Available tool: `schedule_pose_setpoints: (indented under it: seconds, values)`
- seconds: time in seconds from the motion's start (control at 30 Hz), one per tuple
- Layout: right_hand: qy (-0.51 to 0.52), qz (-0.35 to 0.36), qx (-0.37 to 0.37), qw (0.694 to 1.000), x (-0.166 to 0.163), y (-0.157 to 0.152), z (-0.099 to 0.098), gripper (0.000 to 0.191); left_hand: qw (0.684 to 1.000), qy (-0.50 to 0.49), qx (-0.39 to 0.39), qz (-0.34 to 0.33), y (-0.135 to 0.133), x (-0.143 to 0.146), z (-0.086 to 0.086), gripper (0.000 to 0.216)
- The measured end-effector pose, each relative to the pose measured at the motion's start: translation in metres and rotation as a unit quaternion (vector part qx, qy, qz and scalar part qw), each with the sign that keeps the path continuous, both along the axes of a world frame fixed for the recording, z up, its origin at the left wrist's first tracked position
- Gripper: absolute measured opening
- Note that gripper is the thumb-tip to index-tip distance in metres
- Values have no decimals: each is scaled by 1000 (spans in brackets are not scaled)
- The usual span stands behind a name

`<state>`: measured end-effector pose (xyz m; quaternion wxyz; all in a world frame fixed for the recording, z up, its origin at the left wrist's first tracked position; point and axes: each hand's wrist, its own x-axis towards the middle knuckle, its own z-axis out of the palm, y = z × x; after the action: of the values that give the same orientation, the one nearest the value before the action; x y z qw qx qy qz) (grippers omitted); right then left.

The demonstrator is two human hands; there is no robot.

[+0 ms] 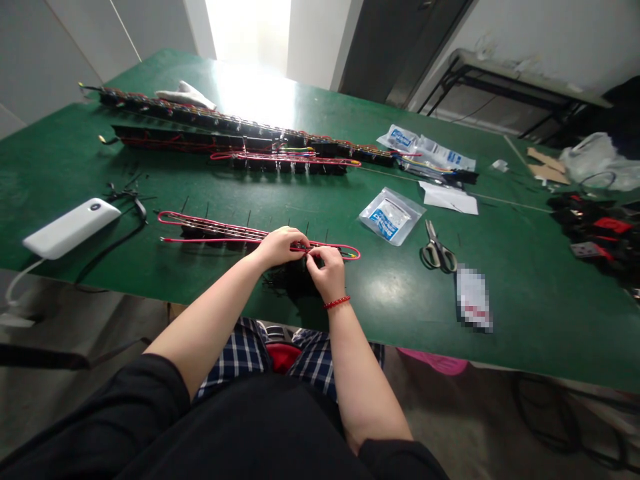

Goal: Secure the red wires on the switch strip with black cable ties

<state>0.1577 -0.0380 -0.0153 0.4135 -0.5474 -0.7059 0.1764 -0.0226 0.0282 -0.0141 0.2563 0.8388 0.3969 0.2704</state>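
Observation:
A long bundle of red wire (220, 221) lies looped on the table in front of me, over a dark strip. Thin black cable ties (249, 219) stick up along it. My left hand (284, 247) rests on the right part of the bundle, fingers pinched together. Facing it, my right hand (329, 270), with a red bracelet on the wrist, is also closed in a pinch. Their fingertips meet at a small dark piece, apparently a cable tie, mostly hidden by the fingers. Below them lies a heap of black ties (287, 280).
More wired black strips (185, 139) lie behind the bundle. At left are a white power bank (73, 228) and loose black ties (131, 193). Scissors (437, 250), a clear plastic packet (391, 217) and white paper (449, 198) lie to the right on the green table (530, 280).

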Motion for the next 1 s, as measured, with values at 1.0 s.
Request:
schedule_pose_setpoints:
  seconds: [1.0]
  values:
    - [-5, 62, -74, 995, 9, 11, 10, 11, 999, 16, 29, 13, -5, 1, 0, 18]
